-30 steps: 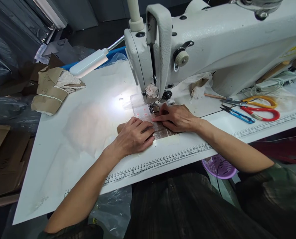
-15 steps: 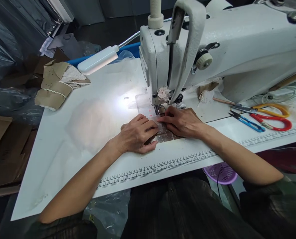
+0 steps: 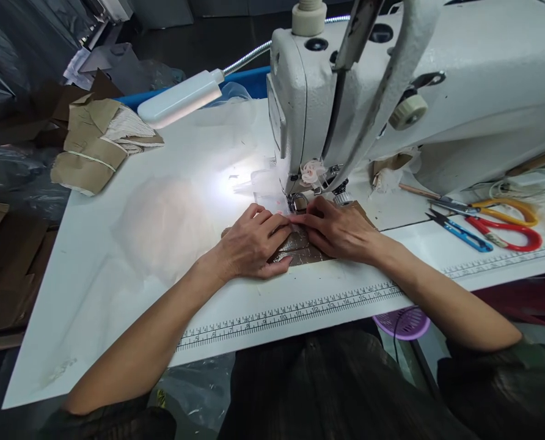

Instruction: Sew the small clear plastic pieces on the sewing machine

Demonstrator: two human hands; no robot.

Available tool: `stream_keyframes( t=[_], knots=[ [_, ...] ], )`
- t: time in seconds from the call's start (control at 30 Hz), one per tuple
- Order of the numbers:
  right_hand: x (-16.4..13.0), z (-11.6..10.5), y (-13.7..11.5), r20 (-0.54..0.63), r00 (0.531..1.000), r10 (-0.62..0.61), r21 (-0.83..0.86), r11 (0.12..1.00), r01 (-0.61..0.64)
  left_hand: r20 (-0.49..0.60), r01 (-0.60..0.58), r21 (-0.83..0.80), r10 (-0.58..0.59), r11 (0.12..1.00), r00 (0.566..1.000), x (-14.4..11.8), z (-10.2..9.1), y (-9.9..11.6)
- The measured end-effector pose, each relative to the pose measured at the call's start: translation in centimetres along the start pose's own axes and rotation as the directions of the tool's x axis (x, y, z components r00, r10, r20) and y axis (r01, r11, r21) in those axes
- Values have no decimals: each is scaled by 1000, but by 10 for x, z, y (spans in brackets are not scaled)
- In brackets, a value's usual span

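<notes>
My left hand lies beside the needle, its bent fingers closed on a sheer white fabric at the fabric's near edge. The right hand is closed too, index finger and thumb pinching that edge just in front of the presser foot. Both sets of fingertips almost meet, hiding most of the pinched edge. Beneath the hands lies a brown piece with a shiny, lined surface. Above stands the white sewing machine, with a pale pink fabric flower on its head.
A lit lamp shines from the left. A wrapped bundle sits at the table's far left. Right of the hands lie blue thread snips, red-and-yellow-handled scissors and a cord. A printed ruler strip runs along the front edge.
The view has shifted, so the machine looks larger and farther right. My left fingers have moved slightly up toward the presser foot, and less of the sheer fabric shows between my hands.
</notes>
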State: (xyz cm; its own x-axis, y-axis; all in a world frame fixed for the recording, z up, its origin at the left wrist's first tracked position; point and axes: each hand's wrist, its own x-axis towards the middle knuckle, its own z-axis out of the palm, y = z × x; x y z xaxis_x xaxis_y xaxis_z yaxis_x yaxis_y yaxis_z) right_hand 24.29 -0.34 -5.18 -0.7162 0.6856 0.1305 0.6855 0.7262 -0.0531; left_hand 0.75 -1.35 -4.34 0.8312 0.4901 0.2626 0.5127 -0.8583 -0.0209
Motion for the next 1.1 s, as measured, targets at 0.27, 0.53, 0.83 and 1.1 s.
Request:
stream_keyframes(
  t=[0.27,0.53,0.83,1.1],
  knots=[
    [0,0,-2,-35,999,24,50,998,-22,3,56,-27,-56,998,998,1,2,-2],
    [0,0,-6,-48,999,25,55,998,-22,6,120,-38,-120,992,993,2,3,-5],
    [-3,-6,-4,-59,993,100,204,975,-86,10,206,-118,-207,971,978,3,4,-9],
    [8,-10,20,-8,953,303,483,836,-261,43,247,-144,-243,958,969,3,4,-10]
  ],
)
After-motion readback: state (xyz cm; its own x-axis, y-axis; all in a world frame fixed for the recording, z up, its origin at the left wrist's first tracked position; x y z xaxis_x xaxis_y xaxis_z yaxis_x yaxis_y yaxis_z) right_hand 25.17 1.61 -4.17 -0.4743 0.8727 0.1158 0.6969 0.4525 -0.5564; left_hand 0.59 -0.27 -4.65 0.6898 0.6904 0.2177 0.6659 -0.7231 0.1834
